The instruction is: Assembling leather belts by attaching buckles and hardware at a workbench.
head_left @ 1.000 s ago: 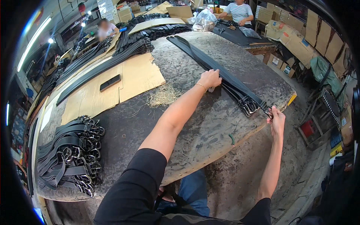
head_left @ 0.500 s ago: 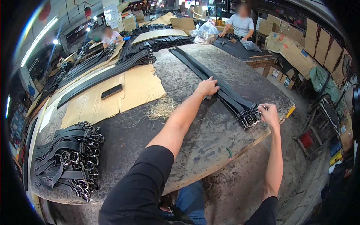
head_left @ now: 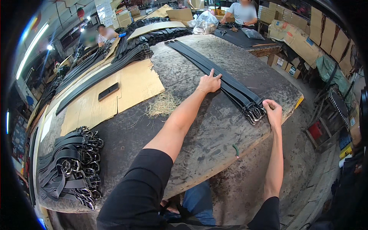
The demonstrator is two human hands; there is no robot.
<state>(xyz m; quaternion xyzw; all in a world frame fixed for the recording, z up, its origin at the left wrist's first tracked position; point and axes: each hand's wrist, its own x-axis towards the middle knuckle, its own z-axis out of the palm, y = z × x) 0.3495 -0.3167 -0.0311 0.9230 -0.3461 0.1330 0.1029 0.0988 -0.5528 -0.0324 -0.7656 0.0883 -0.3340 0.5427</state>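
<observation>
Two hands: both are laid on one row of black belts (head_left: pixel 218 78) stretched across a worn, dark table (head_left: pixel 199 138).
Left hand (head_left: pixel 210 81): it is pressed flat on the middle of the row, the fingers held together and extended along the straps.
Right hand (head_left: pixel 273 111): it is set at the near end of the row, the fingers curled against the metal buckles (head_left: pixel 254 113); whether a buckle is pinched cannot be told.
Belts in hand: the straps are seen lying side by side and touching, with the buckles bunched near the table's right edge.
Work done, as judged: the straps appear already laid parallel and the buckle ends nearly level.
Work left, as judged: a heap of belts (head_left: pixel 71 165) at the near left corner is untouched.
Surroundings: flattened cardboard (head_left: pixel 126 88) and a tuft of straw (head_left: pixel 163 104) are seen left of the arm, with further belt rows beyond.
Other persons: two seated people are seen at the far benches.
</observation>
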